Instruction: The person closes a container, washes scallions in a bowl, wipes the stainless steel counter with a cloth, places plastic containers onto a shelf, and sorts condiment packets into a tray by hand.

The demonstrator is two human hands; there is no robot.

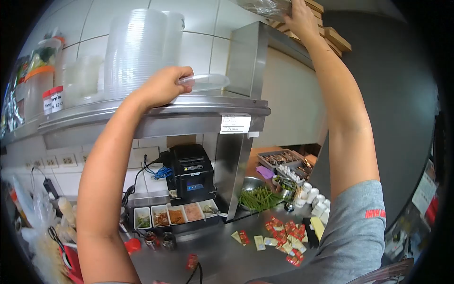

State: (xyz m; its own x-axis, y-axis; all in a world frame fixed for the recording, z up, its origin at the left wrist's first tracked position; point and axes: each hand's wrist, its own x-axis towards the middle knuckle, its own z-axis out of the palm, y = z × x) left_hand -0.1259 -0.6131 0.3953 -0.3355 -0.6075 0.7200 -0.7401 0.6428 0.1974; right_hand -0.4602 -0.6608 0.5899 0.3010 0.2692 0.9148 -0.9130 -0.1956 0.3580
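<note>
- The clear lid (205, 82) is at the shelf's (189, 102) front part, above the metal edge. I cannot tell if it touches the shelf.
- The left hand (172, 84) is at 9 o'clock from the lid, and it pinches the lid's near side between thumb and fingers.
- At 10 o'clock from the lid, tall stacks of clear tubs (137, 54) stand upright on the shelf.
- Farther at 9 o'clock there are two small jars (53, 99) with red caps.
- At 5 o'clock, just below, a printed label (235, 124) is on the front of the shelf.
- The right hand (302, 21) is raised at 2 o'clock, at a plastic-wrapped pack (267, 7). Its fingers are partly cut off by the top of the view, so I cannot tell if they grip.
- Beside this hand, also at 2 o'clock, are piled brown boxes (336, 40).
- At 6 o'clock, under the shelf, stands a black printer (191, 173); in front of it is a row of food trays (176, 215).
- At 5 o'clock, lower, a metal bowl (253, 182) holds green beans (259, 198), and nearer to the person, red and cream packets (286, 236) lie scattered on the counter (222, 260).
</note>
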